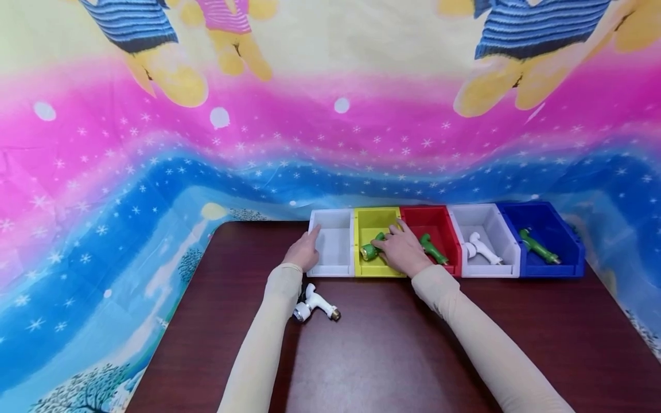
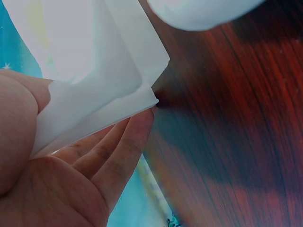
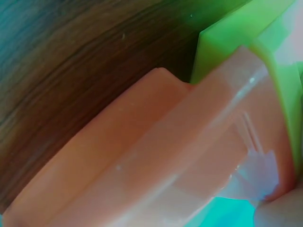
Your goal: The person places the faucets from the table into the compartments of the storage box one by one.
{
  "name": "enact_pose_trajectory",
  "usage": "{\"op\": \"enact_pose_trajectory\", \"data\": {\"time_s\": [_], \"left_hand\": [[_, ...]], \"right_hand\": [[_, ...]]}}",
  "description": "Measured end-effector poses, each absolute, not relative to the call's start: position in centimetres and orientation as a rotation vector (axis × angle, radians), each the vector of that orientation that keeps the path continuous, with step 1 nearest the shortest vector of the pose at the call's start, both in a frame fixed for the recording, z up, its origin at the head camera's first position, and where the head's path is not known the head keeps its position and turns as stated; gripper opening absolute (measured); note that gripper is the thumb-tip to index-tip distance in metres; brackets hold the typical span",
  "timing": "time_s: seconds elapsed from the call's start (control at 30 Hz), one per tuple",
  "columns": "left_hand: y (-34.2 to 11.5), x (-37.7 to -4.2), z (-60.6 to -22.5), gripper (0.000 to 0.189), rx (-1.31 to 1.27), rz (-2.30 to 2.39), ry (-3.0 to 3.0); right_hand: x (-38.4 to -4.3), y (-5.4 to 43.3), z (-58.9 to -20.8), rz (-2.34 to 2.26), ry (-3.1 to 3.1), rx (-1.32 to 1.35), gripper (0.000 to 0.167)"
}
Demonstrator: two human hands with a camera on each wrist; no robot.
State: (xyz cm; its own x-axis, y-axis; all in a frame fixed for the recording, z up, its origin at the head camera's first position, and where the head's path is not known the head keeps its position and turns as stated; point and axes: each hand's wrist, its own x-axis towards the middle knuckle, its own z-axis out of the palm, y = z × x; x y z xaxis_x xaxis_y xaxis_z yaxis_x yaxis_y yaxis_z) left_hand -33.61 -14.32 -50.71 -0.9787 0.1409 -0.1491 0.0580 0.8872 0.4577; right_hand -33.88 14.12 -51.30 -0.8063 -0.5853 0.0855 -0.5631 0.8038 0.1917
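My left hand point(image 1: 302, 252) grips the side wall of the leftmost white bin point(image 1: 330, 269). In the left wrist view, the thumb lies on the inner side of the wall and the fingers point(image 2: 125, 146) run along the outside. My right hand point(image 1: 405, 249) reaches over the yellow bin point(image 1: 377, 217) beside the red bin point(image 1: 426, 217). One digit extends left by a green tap point(image 1: 369, 252) in the yellow bin; whether it touches the tap I cannot tell. Only a fingertip point(image 3: 279, 210) shows in the right wrist view. A white tap point(image 1: 319, 301) lies on the table near my left forearm.
The red bin holds another green tap point(image 1: 435, 250). Further right, a white bin point(image 1: 477, 215) contains a white tap point(image 1: 483, 249), and a blue bin point(image 1: 573, 269) contains a green tap point(image 1: 539, 248). The bins stand in a row on the brown table point(image 1: 392, 355), before a patterned cloth point(image 1: 330, 137).
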Motion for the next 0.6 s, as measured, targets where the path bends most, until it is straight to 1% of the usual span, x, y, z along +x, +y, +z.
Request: {"op": "enact_pose_trajectory", "data": {"time_s": [0.6], "left_hand": [[-14.45,-33.63,-50.80,0.072,0.164,0.687,2.874]], "right_hand": [[-33.24,13.61,-50.31,-0.398,-2.920,0.872,0.044]]}}
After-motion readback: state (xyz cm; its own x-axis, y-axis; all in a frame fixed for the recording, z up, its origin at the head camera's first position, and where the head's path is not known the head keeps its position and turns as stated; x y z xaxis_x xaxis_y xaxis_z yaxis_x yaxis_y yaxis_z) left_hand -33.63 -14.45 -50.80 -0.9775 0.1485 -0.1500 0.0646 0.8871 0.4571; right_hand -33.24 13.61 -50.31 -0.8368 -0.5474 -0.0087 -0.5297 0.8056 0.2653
